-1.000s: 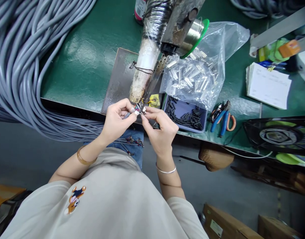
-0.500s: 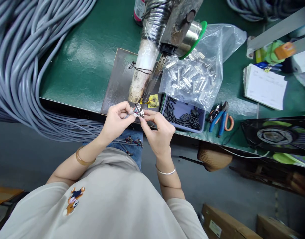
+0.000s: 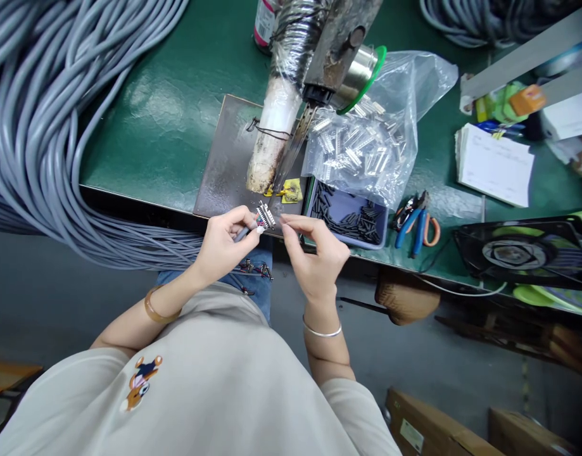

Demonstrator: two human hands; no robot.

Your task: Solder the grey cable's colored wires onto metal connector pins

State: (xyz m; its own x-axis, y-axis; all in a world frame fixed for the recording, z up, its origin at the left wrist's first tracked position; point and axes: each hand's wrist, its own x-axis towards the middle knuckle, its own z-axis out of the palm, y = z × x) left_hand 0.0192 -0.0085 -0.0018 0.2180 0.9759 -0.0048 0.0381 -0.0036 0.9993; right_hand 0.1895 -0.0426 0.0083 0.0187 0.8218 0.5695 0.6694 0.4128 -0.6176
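A small metal connector [image 3: 265, 215] with coloured wires on a grey cable is pinched in my left hand [image 3: 227, 239], below the tip of the wrapped white tube [image 3: 272, 133]. To its right, my right hand [image 3: 318, 252] is apart from the connector, thumb and index finger nearly together; whether anything small is between them I cannot make out. Above the connector, the soldering tool's metal guide [image 3: 295, 142] reaches down beside the tube to a yellow piece [image 3: 291, 190] on the dark board [image 3: 228, 142].
Thick grey cables [image 3: 38, 120] cover the left side. A plastic bag of connectors [image 3: 361, 139] overlaps a tray of black sleeves [image 3: 350, 237]. Right of it lie pliers [image 3: 420, 225], a paper stack [image 3: 494, 166] and a fan [image 3: 523, 253]. A solder spool [image 3: 360, 76] hangs above.
My right hand has come off the connector and moved right. My left hand still has the connector, now more exposed and slightly lower. The view has shifted slightly.
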